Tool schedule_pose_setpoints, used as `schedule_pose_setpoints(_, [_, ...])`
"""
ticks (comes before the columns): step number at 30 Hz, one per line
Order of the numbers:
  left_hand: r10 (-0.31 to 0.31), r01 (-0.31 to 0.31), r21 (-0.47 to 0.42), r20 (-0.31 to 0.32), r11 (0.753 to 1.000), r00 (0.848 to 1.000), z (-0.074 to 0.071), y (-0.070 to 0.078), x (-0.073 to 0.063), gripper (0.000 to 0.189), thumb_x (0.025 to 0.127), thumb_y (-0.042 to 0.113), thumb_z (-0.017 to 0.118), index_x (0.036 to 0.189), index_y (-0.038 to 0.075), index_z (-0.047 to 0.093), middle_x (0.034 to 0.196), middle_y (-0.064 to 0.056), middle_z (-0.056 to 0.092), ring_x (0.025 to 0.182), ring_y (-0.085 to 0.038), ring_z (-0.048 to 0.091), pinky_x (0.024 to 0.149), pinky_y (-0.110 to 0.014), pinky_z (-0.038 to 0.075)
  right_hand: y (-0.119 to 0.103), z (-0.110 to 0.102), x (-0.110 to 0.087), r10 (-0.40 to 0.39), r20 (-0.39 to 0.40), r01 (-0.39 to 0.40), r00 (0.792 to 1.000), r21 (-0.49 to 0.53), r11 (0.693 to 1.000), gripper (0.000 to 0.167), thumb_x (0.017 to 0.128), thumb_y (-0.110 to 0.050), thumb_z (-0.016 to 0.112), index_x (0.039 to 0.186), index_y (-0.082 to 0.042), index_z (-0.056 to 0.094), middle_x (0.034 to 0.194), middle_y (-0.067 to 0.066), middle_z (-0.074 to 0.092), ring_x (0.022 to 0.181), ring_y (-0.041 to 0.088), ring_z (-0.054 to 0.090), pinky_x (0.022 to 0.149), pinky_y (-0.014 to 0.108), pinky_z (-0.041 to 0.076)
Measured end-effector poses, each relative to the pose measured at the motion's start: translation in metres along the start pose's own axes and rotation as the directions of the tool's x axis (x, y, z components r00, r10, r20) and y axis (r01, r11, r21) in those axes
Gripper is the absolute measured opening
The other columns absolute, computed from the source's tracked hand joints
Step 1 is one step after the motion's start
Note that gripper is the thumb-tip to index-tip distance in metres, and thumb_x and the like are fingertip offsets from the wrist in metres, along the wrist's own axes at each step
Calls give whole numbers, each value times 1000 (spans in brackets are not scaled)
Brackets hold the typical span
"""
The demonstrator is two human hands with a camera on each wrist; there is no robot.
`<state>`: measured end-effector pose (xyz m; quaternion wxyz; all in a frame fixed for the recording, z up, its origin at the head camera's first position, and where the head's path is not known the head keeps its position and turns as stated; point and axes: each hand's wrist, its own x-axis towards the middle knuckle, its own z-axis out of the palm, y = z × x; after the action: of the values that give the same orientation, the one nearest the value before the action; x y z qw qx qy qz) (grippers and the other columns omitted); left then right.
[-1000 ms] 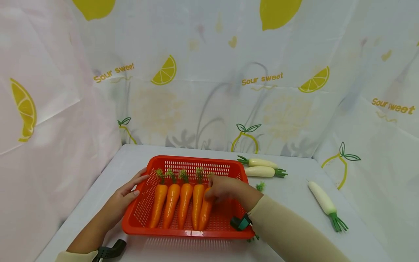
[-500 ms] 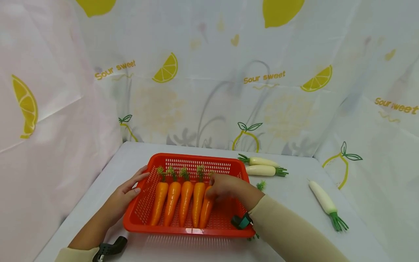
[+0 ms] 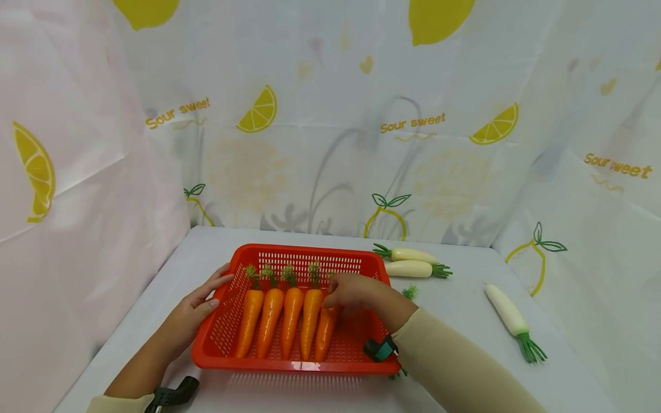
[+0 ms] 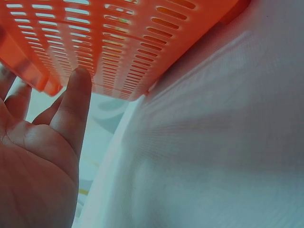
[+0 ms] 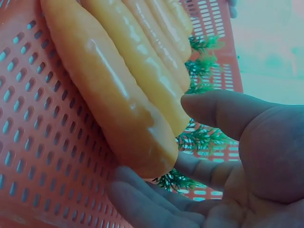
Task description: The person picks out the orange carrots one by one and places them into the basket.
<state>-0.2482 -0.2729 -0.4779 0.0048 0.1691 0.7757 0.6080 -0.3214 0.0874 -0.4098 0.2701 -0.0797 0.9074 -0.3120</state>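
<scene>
In the head view, several orange carrots with green tops lie side by side in a red perforated basket (image 3: 227,363). My right hand (image 3: 353,292) is at the top end of the rightmost carrot (image 3: 325,335). In the right wrist view, its thumb and fingers stand apart around that carrot's thick end (image 5: 137,137), and the fingertips are beside it. My left hand (image 3: 198,307) rests at the basket's left rim with fingers extended. From the left wrist, the thumb of the left hand (image 4: 38,156) is up against the slotted outer wall (image 4: 109,47).
Two white radishes (image 3: 410,269) lie behind the basket's right corner. Another white radish (image 3: 508,312) lies farther right on the white table (image 3: 449,338). A green leafy top (image 3: 409,292) shows beside the right sleeve; what it belongs to is hidden. A printed cloth (image 3: 320,143) hangs around the table.
The rightmost carrot's upper end has shifted slightly right, away from its neighbour, and the right hand has stayed nearly in place. The left hand has not visibly moved on the basket.
</scene>
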Motion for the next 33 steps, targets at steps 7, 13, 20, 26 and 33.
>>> schedule_pose_setpoints(7, [0, 1, -25, 10, 1000, 1000, 0, -2, 0, 51, 110, 22, 49, 159, 9, 43, 177, -4, 11, 133, 23, 34, 94, -23, 56, 1, -6, -6, -5, -29, 6, 1000, 35, 999, 25, 91, -25, 81, 104, -10, 66, 95, 9, 66, 80, 26, 67, 71, 39, 62])
schedule_pose_setpoints(13, [15, -14, -39, 26, 999, 1000, -1, -4, 0, 50, 111, 20, 47, 159, 8, 42, 177, -3, 10, 134, 23, 33, 95, -22, 55, 5, -13, -14, -60, -26, 63, 998, 110, 992, 21, 93, -25, 78, 103, -10, 68, 97, 10, 67, 80, 25, 66, 74, 37, 62])
schedule_pose_setpoints(20, [18, -18, -17, 12, 1000, 1000, -1, 0, 1, 51, 110, 21, 48, 159, 7, 42, 177, -5, 11, 133, 24, 33, 95, -21, 55, 5, -25, -30, -129, -59, 139, 990, 208, 968, 24, 94, -25, 76, 111, -9, 67, 103, 11, 69, 82, 27, 68, 74, 34, 59])
schedule_pose_setpoints(26, [0, 0, -30, 7, 1000, 1000, -1, -1, 0, 51, 110, 22, 48, 159, 9, 43, 177, -1, 13, 132, 23, 35, 94, -26, 58, 10, -34, -45, -168, -63, 179, 984, 292, 940, 29, 97, -25, 73, 118, -7, 65, 112, 14, 68, 90, 28, 69, 80, 36, 60])
schedule_pose_setpoints(33, [6, -6, -33, 6, 999, 1000, -1, -3, 1, 50, 110, 21, 48, 159, 10, 44, 177, 0, 13, 133, 23, 34, 94, -26, 58, 21, -41, -62, -194, -96, 215, 976, 331, 919, 39, 101, -22, 69, 130, 1, 58, 123, 18, 67, 99, 25, 70, 94, 43, 61])
